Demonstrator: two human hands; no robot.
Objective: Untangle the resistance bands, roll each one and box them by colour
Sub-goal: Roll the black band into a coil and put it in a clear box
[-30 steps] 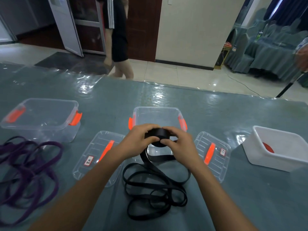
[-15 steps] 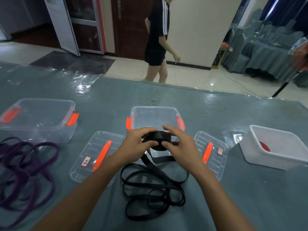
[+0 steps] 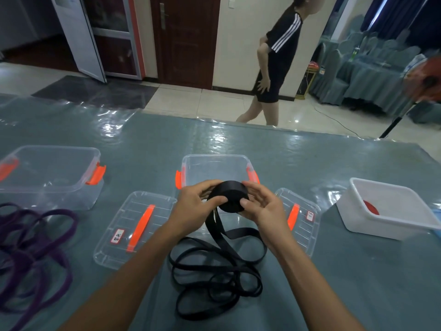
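At the far left of the frame a tangle of purple bands lies on the bench below an open clear box. A labelled lid lies nearer the centre.

At centre, the left hand and right hand each have a closed grip on the black roll, thumbs on its near wall and fingers behind. They hold it above the bench, in front of the middle clear box.

The roll's axis stands roughly upright, tilted away. Its unrolled tail leaves the wall by the left thumb and drops towards the bottom of the frame into loose loops, so the next winding probably draws band up from there. Both hands look equally near.

To the right are a second lid and a white tub.
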